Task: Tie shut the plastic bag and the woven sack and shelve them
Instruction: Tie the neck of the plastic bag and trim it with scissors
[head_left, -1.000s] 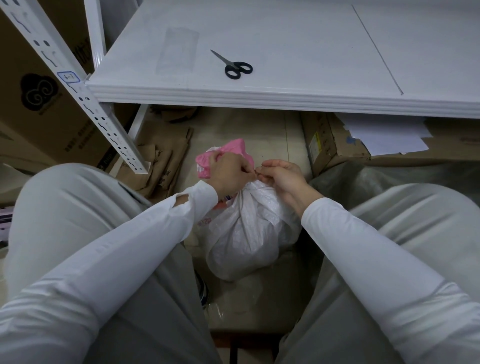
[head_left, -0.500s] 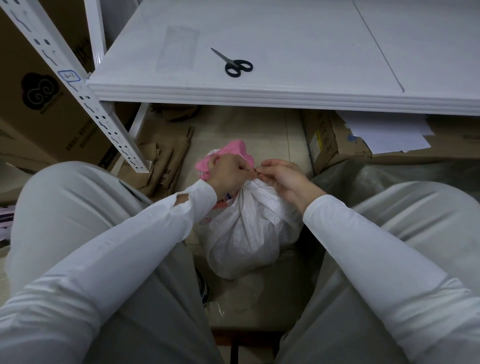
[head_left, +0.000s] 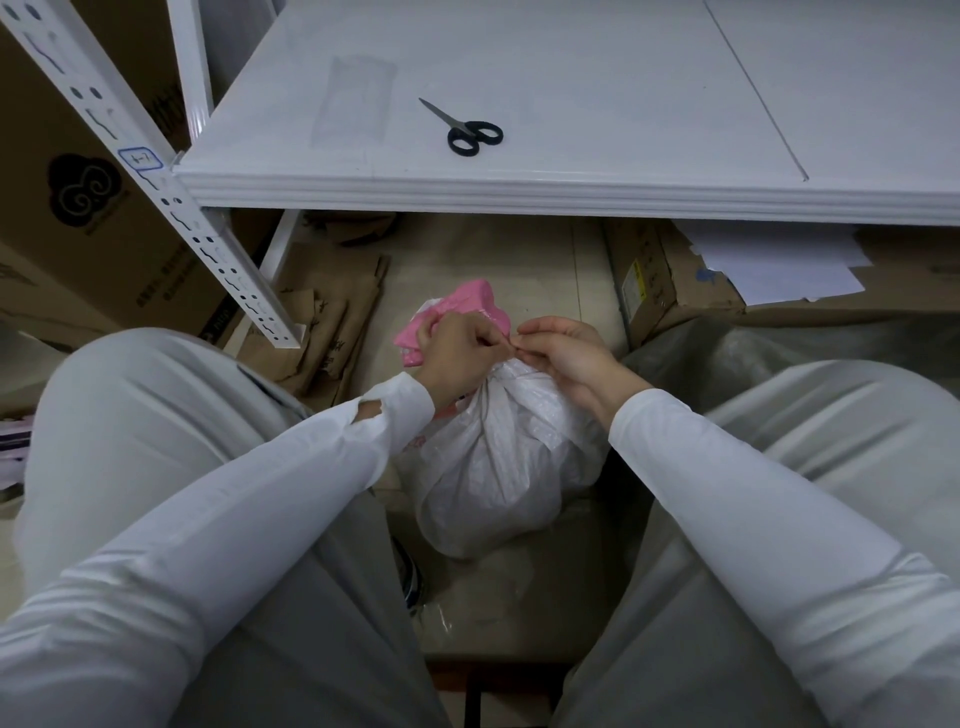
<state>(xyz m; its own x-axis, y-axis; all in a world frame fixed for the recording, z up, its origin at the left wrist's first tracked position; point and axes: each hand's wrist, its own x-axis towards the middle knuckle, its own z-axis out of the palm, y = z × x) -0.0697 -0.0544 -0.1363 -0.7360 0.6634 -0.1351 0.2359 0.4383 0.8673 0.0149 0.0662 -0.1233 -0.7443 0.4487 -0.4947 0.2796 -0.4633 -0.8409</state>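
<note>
Our left grip (head_left: 457, 358) is closed around the gathered neck of the woven sack (head_left: 498, 467), and our right grip (head_left: 566, 358) pinches at the same neck, so the fingertips of both meet just above the bundle. What they pinch between them is too fine for us to make out; we judge it to be a tie or a twist of the sack's own cloth. The sack stands on the floor (head_left: 467, 260) between our knees, below the front edge of the white shelf (head_left: 571, 200), with pink material (head_left: 457, 306) bunched above our left grip. We judge that we are in the middle of tying the sack: its mouth is drawn together, but no finished knot shows. The shelf carries only scissors (head_left: 470, 132), so the shelving is still to do. A greyish plastic mass (head_left: 753, 353) lies by our right knee, beside a cardboard box (head_left: 670, 280); we cannot tell whether it is the plastic bag, or whether it is tied.
</note>
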